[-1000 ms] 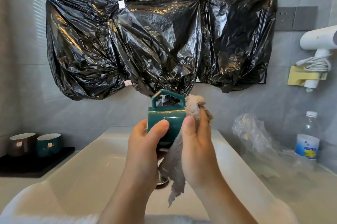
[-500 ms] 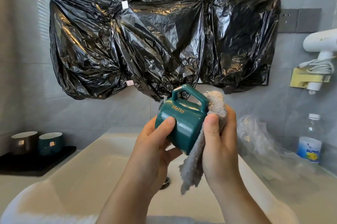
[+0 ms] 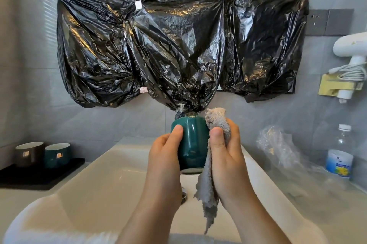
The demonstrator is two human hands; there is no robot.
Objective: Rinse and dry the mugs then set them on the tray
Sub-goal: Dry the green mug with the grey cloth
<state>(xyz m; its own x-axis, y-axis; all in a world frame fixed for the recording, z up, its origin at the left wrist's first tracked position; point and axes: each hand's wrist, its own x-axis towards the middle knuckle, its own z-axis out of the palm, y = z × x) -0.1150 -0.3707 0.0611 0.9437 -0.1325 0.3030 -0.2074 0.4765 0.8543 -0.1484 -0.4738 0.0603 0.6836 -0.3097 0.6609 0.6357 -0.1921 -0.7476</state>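
At centre, a dark teal mug (image 3: 191,144) meets a grey-beige cloth (image 3: 216,124). On the black tray (image 3: 39,176) at lower left sit a brown mug (image 3: 29,153) and a teal mug (image 3: 57,154), both white inside. Glossy black plastic (image 3: 158,35) fills the upper frame.

Pale grey tiled wall (image 3: 29,104); crumpled black plastic sheeting (image 3: 158,45) fixed over it with white tape squares (image 3: 138,4). Grey double socket plate (image 3: 329,22) upper right, white wall-mounted hairdryer (image 3: 351,45) below it. Glossy white rectangular basin (image 3: 99,184) centre. Striped light patch (image 3: 49,5) on wall, upper left.

open way left across sink (image 3: 111,176) to bare tray (image 3: 39,177) front; brown mug (image 3: 28,154), teal mug (image 3: 57,155) behind
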